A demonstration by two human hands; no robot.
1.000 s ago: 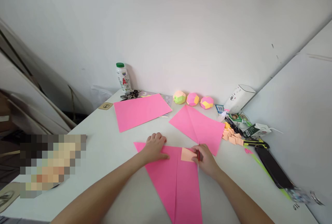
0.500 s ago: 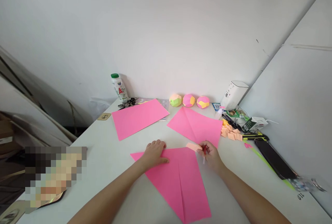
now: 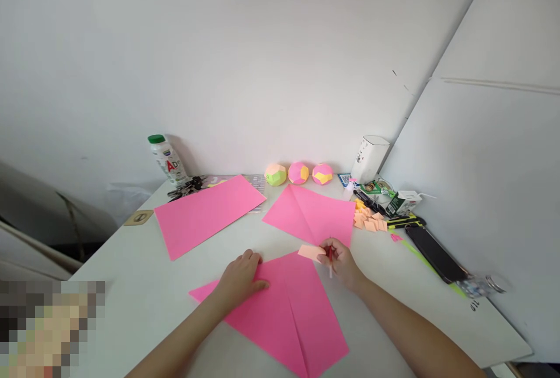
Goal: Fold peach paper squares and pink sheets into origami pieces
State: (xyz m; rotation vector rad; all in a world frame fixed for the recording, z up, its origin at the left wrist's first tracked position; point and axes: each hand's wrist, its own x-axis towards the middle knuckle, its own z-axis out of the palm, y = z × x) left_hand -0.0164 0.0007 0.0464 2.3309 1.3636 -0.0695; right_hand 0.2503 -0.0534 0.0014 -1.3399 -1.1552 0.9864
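My left hand (image 3: 241,277) lies on the upper left part of a creased pink paper sheet (image 3: 301,314), fingers stretched out and thumb apart. My right hand (image 3: 343,264) is closed at the sheet's upper right corner. It pinches a small peach paper piece (image 3: 310,252), which overlaps the top edge of the sheet. A slim red pen-like stick (image 3: 331,258) with a pale end also sits in the right fingers; its exact kind I cannot make out. A long crease runs down the sheet towards me.
Behind lie a second pink sheet (image 3: 210,214) and a third creased one (image 3: 321,212). Three paper balls (image 3: 298,173) line the wall. Left stands a green-capped bottle (image 3: 168,159); right are peach paper bits (image 3: 370,220), a white container (image 3: 370,159) and a black phone-like slab (image 3: 435,254).
The camera view has turned, so most of the scene sits further left. Both hands keep their places at the creased sheet, and the right one still holds the peach piece and red stick.
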